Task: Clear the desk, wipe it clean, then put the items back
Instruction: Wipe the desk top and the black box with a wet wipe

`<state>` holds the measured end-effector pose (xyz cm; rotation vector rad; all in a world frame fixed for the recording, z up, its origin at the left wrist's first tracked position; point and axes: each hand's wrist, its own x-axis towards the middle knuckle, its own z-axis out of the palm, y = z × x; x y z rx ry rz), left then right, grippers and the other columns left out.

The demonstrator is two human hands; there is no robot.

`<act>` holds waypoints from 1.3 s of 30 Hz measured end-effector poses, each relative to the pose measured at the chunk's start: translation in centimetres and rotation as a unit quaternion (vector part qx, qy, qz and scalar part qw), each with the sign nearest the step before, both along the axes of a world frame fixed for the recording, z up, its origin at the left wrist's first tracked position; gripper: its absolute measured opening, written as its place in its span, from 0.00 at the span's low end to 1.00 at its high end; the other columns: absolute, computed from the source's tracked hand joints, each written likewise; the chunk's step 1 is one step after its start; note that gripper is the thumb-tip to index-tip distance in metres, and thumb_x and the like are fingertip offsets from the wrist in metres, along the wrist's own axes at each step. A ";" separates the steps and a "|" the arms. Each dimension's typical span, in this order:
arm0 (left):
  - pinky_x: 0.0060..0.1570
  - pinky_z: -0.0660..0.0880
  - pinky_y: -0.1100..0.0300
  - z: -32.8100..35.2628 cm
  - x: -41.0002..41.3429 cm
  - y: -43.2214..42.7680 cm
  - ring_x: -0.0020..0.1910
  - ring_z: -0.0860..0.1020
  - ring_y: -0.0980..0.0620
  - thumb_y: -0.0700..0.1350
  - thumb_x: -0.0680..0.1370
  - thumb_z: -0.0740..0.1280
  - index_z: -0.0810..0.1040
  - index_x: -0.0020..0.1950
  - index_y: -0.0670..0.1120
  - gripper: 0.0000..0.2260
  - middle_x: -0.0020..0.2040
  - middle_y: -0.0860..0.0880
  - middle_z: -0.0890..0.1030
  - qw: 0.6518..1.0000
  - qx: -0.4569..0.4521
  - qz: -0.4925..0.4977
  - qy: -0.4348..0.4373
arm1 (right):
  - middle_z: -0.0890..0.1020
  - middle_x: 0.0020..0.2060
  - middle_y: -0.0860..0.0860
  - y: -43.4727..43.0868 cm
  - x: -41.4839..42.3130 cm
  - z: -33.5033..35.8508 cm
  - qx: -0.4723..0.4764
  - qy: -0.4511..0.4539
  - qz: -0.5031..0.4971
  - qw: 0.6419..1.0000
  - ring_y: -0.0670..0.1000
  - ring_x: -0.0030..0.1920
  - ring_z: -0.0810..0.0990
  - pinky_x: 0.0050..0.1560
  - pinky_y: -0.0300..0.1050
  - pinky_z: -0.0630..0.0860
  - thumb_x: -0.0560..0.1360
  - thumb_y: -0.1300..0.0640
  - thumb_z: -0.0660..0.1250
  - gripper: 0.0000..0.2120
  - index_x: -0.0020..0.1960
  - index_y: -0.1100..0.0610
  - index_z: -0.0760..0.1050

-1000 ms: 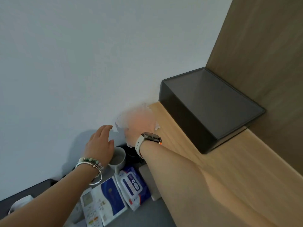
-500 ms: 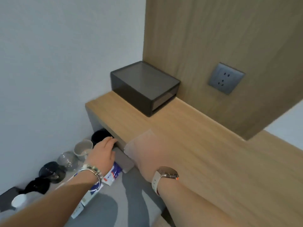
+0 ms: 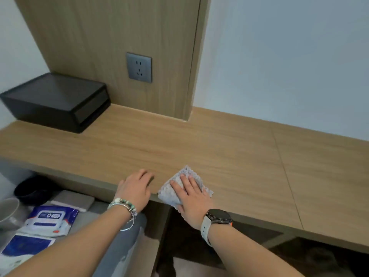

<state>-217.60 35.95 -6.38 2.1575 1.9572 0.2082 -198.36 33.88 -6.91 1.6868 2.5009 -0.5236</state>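
A long wooden desk [image 3: 229, 148] runs across the view. My right hand [image 3: 191, 194], with a watch on its wrist, lies flat on a folded grey cloth [image 3: 184, 176] at the desk's front edge. My left hand [image 3: 135, 189], with bracelets on its wrist, rests on the front edge just left of the cloth, fingers slightly curled and holding nothing. A black box [image 3: 56, 100] stands at the desk's far left against the wood panel.
Below the desk at the left lie a blue-and-white wipes pack [image 3: 50, 220], a grey flat block [image 3: 73, 199], a dark bowl [image 3: 34, 189], a glass [image 3: 8, 210] and a blue booklet [image 3: 24, 244]. A wall socket [image 3: 139, 67] sits in the wood panel.
My right hand has slid the cloth from the desk's far left end rightward along the front edge. My left hand has risen from the low items to the desk edge. The view has swung right.
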 end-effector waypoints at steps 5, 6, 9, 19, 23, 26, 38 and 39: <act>0.63 0.64 0.55 0.3 8.2 -1.7 0.68 0.65 0.53 0.47 0.79 0.58 0.69 0.67 0.54 0.17 0.70 0.54 0.64 0.998 -0.001 -0.058 0.016 | 0.38 0.76 0.48 -3.9 9.4 0.0 0.010 -0.010 -0.089 0.996 0.52 0.76 0.37 0.74 0.51 0.43 0.82 0.55 0.53 0.30 0.76 0.43 0.40; 0.63 0.64 0.55 0.5 9.9 -2.5 0.68 0.65 0.53 0.47 0.79 0.58 0.69 0.67 0.54 0.16 0.70 0.54 0.64 0.998 0.002 -0.067 0.017 | 0.38 0.76 0.48 -4.8 11.4 0.1 0.009 -0.012 -0.106 0.994 0.52 0.76 0.37 0.74 0.51 0.43 0.81 0.57 0.53 0.31 0.76 0.44 0.40; 0.64 0.63 0.55 0.7 14.7 -4.8 0.69 0.64 0.54 0.48 0.79 0.58 0.69 0.67 0.54 0.16 0.70 0.54 0.64 0.995 -0.002 -0.097 0.023 | 0.39 0.77 0.50 -7.5 17.3 0.4 0.002 -0.017 -0.144 0.989 0.52 0.76 0.38 0.74 0.48 0.41 0.81 0.59 0.53 0.31 0.77 0.45 0.40; 0.67 0.62 0.55 2.8 28.8 -7.6 0.70 0.62 0.55 0.52 0.80 0.56 0.67 0.69 0.55 0.17 0.71 0.55 0.65 0.984 -0.005 -0.175 0.000 | 0.64 0.73 0.52 -12.5 30.4 3.1 -0.006 0.077 -0.271 0.960 0.54 0.71 0.65 0.68 0.49 0.66 0.78 0.67 0.55 0.27 0.74 0.50 0.60; 0.60 0.68 0.58 5.6 35.2 -5.6 0.63 0.73 0.49 0.55 0.81 0.55 0.59 0.74 0.53 0.22 0.67 0.48 0.72 0.972 -0.130 -0.163 -0.105 | 0.78 0.51 0.51 -10.7 33.6 6.0 0.083 0.192 -0.391 0.896 0.53 0.50 0.77 0.44 0.43 0.73 0.78 0.64 0.57 0.14 0.62 0.54 0.68; 0.55 0.70 0.56 8.5 40.1 -3.4 0.59 0.75 0.46 0.58 0.81 0.52 0.59 0.74 0.49 0.24 0.65 0.44 0.74 0.923 -0.248 -0.108 -0.273 | 0.75 0.42 0.51 -8.9 36.1 8.0 0.144 0.221 -0.401 0.877 0.53 0.41 0.73 0.33 0.41 0.65 0.76 0.64 0.59 0.09 0.51 0.53 0.64; 0.47 0.75 0.58 13.6 56.3 3.2 0.43 0.77 0.53 0.41 0.76 0.66 0.75 0.49 0.51 0.05 0.47 0.49 0.80 0.885 -0.213 -0.275 -0.309 | 0.73 0.50 0.42 -7.6 48.9 10.3 0.181 0.205 -0.429 0.861 0.44 0.54 0.72 0.57 0.42 0.70 0.73 0.49 0.68 0.14 0.56 0.45 0.67; 0.46 0.75 0.59 13.7 57.5 3.3 0.42 0.77 0.54 0.41 0.76 0.67 0.76 0.48 0.51 0.05 0.46 0.49 0.80 0.886 -0.202 -0.286 -0.305 | 0.73 0.53 0.42 -8.0 50.1 10.2 0.181 0.215 -0.440 0.853 0.43 0.57 0.71 0.59 0.40 0.69 0.76 0.48 0.66 0.14 0.60 0.46 0.68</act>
